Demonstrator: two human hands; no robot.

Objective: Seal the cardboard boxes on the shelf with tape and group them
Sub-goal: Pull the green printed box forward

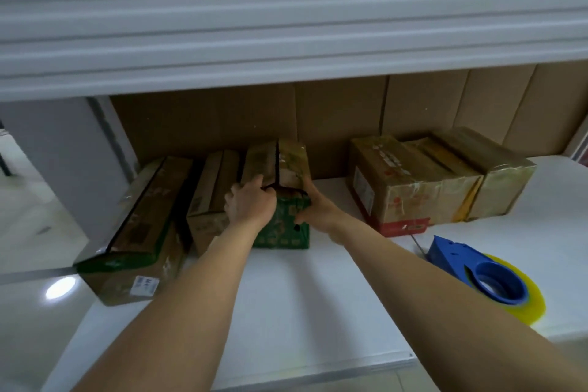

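Cardboard box (280, 165) with a green front is sitting on the white shelf (286, 296), gripped at its near end between both hands; left hand (249, 204) is curling over its top edge; right hand (313, 207) is clasping its side; tape dispenser (477, 274) is lying right of the right hand.

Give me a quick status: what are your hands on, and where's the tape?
Left hand and right hand both gripping the green-fronted box. Tape dispenser idle on the shelf, right side. Nothing blocking.
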